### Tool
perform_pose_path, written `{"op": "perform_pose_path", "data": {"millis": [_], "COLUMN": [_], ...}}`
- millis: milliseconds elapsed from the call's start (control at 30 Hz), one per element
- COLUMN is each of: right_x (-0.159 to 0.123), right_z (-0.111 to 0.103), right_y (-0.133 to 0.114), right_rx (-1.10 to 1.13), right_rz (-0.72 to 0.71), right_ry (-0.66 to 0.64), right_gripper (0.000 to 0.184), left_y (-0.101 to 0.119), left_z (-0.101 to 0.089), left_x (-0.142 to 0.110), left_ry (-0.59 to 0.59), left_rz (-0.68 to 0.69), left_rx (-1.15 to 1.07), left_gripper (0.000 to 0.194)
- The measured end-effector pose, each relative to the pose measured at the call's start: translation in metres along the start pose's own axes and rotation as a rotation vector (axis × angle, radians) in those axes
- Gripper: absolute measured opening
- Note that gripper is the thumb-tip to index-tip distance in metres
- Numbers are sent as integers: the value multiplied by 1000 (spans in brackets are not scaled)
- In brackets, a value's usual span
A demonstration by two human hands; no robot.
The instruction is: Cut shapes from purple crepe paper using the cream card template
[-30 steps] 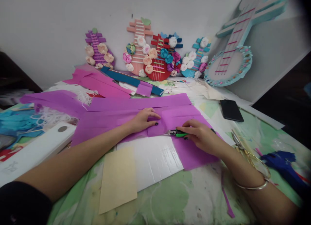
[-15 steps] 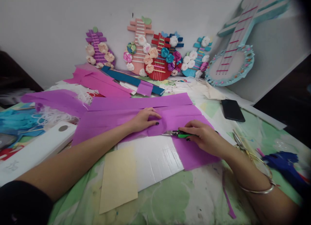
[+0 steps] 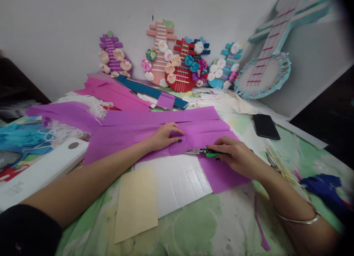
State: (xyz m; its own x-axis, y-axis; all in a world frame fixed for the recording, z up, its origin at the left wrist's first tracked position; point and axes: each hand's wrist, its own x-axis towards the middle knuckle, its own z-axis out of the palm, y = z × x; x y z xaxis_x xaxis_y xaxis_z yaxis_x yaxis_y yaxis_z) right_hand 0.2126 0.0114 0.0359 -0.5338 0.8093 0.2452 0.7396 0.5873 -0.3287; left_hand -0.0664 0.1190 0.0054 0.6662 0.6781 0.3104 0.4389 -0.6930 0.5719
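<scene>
My left hand (image 3: 163,136) lies on a long sheet of purple crepe paper (image 3: 124,136), fingers curled a little and pressing it flat. My right hand (image 3: 238,156) grips green-handled scissors (image 3: 203,152), whose blades point left at the paper's lower edge, close to my left fingertips. The paper lies over a white corrugated board (image 3: 174,180). A thin metal bangle (image 3: 300,219) circles my right wrist.
A tan card (image 3: 135,204) lies in front of the board. A black phone (image 3: 264,126) rests to the right, metal scissors (image 3: 272,161) near it. Paper guitars with flowers (image 3: 177,62) lean on the wall. Pink paper (image 3: 116,93), white foam board (image 3: 38,171) and blue scraps (image 3: 22,138) crowd the left.
My right hand with the scissors has shifted slightly right along the paper's edge. My left hand has stayed pressed on the paper.
</scene>
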Motion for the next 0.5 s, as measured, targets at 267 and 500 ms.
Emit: {"op": "perform_pose_path", "data": {"millis": [267,500], "right_x": [6,7], "right_z": [10,9], "right_y": [-6,-8], "right_rx": [7,23], "right_rz": [33,24], "right_ry": [-11,-16], "right_gripper": [53,52], "left_y": [3,5], "left_z": [-1,-2], "left_x": [0,-1], "left_ry": [14,1], "left_rz": [2,-15], "left_rx": [-24,-29], "left_gripper": [25,27]}}
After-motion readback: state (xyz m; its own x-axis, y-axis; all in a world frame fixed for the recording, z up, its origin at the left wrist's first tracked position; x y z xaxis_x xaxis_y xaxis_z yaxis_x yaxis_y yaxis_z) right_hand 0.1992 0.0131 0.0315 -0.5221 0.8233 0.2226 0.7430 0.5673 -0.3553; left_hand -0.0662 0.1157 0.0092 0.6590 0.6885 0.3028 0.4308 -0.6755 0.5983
